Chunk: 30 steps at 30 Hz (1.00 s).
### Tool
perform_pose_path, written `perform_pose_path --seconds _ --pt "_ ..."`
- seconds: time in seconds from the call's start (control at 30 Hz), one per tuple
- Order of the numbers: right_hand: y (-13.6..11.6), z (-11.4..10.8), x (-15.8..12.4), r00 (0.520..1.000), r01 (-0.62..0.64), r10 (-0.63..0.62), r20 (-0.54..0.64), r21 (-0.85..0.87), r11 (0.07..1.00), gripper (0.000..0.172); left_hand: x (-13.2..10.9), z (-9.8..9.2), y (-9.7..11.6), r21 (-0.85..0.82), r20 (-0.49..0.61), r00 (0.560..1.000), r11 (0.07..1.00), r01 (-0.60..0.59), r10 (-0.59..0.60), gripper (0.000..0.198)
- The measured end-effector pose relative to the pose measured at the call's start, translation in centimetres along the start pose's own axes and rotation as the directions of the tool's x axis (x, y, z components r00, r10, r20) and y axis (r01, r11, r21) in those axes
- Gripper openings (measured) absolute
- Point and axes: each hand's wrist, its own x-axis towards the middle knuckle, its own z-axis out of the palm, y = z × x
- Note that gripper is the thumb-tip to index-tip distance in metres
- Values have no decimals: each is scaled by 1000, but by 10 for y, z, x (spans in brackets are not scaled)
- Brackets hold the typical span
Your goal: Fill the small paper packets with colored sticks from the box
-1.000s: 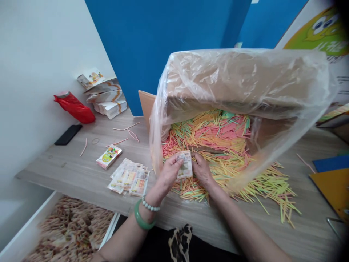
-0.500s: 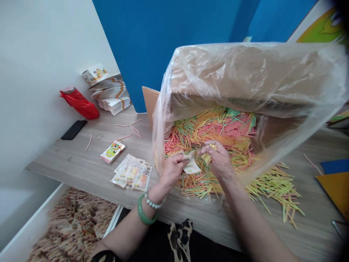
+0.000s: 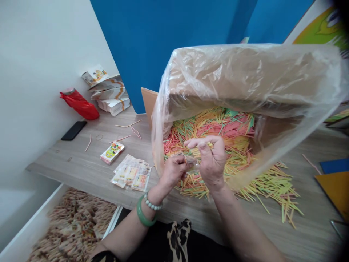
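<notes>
My left hand [image 3: 175, 170] pinches a small clear plastic packet [image 3: 192, 162] in front of the box mouth. Close beside it, my right hand [image 3: 211, 156] is closed on a bunch of thin yellow sticks [image 3: 196, 151], held between thumb and fingers at the packet's open side; whether any sticks are inside is hidden. Behind and below both hands lies a heap of loose coloured sticks [image 3: 218, 125], pink, yellow, orange and green, spilling from a cardboard box lined with a clear plastic bag [image 3: 245, 69]. Filled packets [image 3: 132, 173] lie overlapping to the left.
A small stack of printed cards [image 3: 112, 151], a black phone [image 3: 73, 130], a red bag [image 3: 79, 104] and a pile of folded cartons [image 3: 113, 96] are on the left of the table. An open drawer [image 3: 73, 225] full of packets sits below. Blue and orange boards [image 3: 334, 187] lie right.
My right hand has turned and moved left with the yellow sticks, up against the packet. My left hand still holds the packet, now tilted and partly covered.
</notes>
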Motion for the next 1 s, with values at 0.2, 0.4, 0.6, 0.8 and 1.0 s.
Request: perform_pose_path --seconds 0.2,0.4,0.6,0.8,1.0 --pt "15 -10 -13 997 -36 43 69 -102 994 10 -3 -8 2 -119 100 995 992 38 -26 39" --pt "17 -19 -16 985 -97 122 118 -197 976 12 -4 -9 4 -108 122 993 994 20 -7 41" --pt "22 -24 -6 917 -227 305 256 -293 929 21 5 -12 -2 -53 208 947 969 -241 247 44" --pt "22 -47 -1 803 -320 453 387 -361 876 43 11 -18 -10 -344 121 981 933 -102 152 36" --pt "31 -54 -14 845 -369 486 222 -417 831 18 8 -20 -7 -402 150 971 909 -112 186 38"
